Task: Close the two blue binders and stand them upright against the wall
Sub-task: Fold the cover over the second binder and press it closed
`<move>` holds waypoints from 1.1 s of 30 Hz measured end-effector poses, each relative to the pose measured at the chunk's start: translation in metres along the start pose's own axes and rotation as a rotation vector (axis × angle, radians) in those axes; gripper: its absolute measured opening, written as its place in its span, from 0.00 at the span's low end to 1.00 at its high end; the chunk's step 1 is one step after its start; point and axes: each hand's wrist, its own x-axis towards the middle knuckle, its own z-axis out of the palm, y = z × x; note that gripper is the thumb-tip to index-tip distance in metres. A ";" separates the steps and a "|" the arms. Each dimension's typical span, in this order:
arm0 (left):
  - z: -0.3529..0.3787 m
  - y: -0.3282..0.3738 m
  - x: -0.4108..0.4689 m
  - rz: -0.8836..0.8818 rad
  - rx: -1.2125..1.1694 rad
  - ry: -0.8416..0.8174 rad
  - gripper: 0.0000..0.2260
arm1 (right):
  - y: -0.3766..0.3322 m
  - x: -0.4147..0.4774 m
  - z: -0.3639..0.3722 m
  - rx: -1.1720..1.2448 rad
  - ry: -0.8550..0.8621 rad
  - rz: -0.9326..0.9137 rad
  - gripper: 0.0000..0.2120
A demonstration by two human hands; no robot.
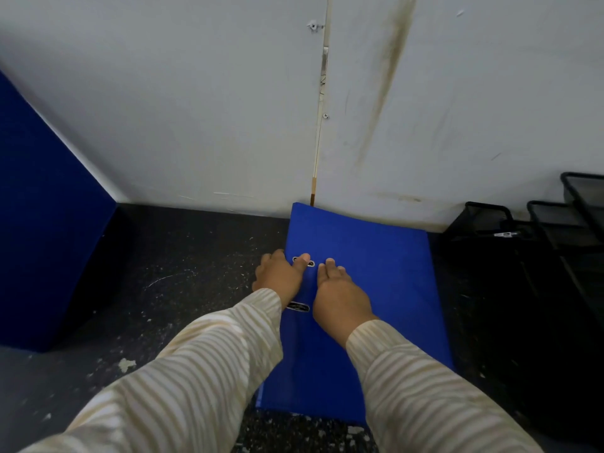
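Both hands flat on closed binder

Part of the blue binder is covered by the left hand, the right hand and both sleeves. Only one binder can be made out. The black wire trays are cut off by the right edge.
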 end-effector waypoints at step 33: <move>0.006 0.004 0.005 0.051 0.112 0.064 0.29 | 0.000 0.000 0.015 -0.046 0.043 -0.010 0.32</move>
